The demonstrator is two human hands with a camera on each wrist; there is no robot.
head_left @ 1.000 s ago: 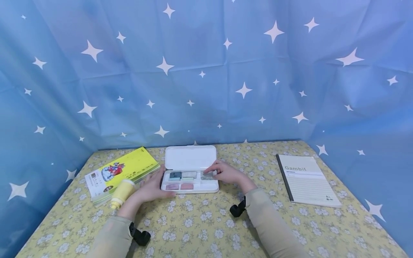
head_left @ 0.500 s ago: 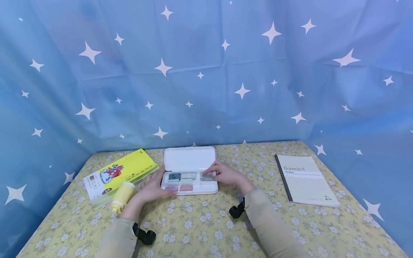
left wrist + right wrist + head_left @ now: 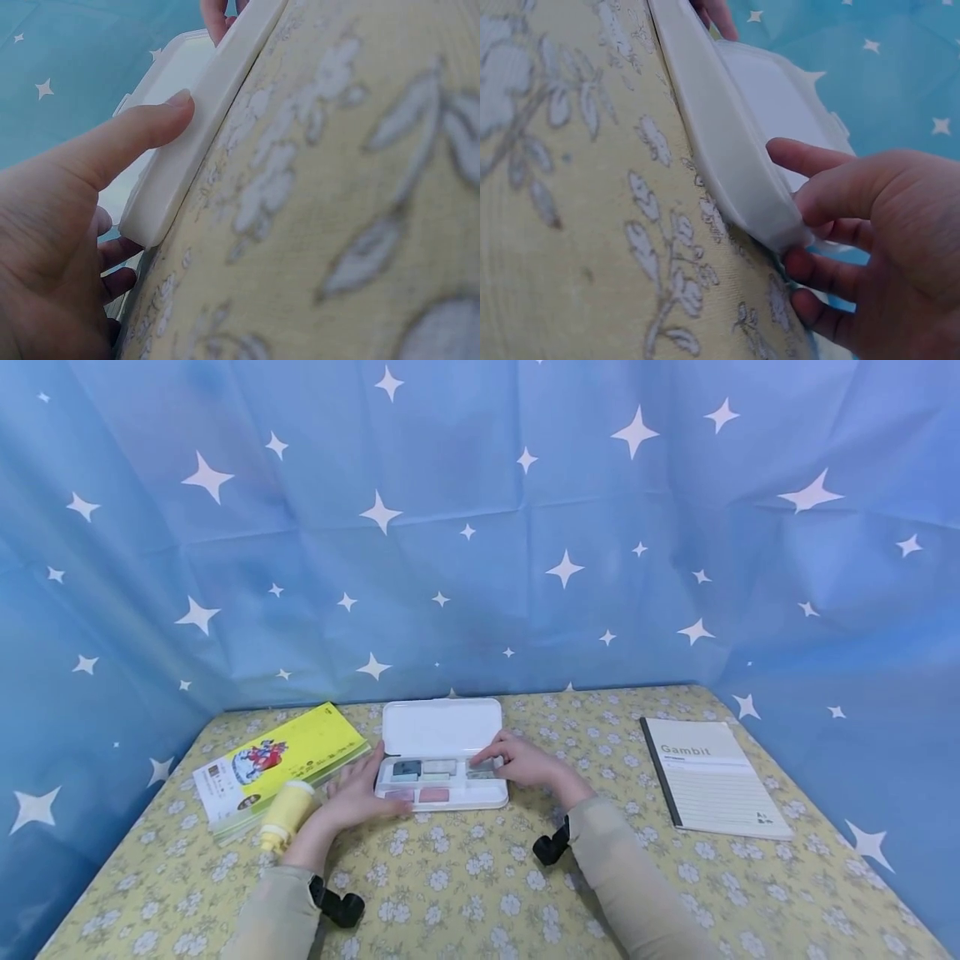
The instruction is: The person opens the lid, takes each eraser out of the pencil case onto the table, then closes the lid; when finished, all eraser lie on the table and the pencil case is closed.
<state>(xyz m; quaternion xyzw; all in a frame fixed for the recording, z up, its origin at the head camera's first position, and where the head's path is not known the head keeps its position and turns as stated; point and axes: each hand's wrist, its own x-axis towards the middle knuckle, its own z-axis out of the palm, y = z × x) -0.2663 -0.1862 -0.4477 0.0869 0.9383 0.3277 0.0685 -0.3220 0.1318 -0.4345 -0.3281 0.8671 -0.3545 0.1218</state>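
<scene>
A white hinged case (image 3: 480,802) lies with its lid (image 3: 442,727) raised at the back. Its sections hold a dark teal block (image 3: 406,767), pale blocks and a pink block (image 3: 434,795). My left hand (image 3: 352,795) holds the left end, thumb on the front wall and fingers behind the corner, as the left wrist view shows. My right hand (image 3: 528,764) is at the right end. Its index finger reaches over the rim onto a grey piece (image 3: 482,771) inside, with the thumb at the corner and the other fingers bent beside the end wall. Whether it pinches that piece I cannot tell.
Left of the case lie a yellow-covered book (image 3: 300,747) and a pale yellow bottle (image 3: 288,810), close to my left forearm. A notebook (image 3: 712,777) lies to the right on the flowered tablecloth (image 3: 480,893). A blue starry curtain (image 3: 480,568) hangs behind.
The left wrist has shifted slightly right since a second ago, with the left hand still at the case. My right hand stays at the same end, and the case keeps its place.
</scene>
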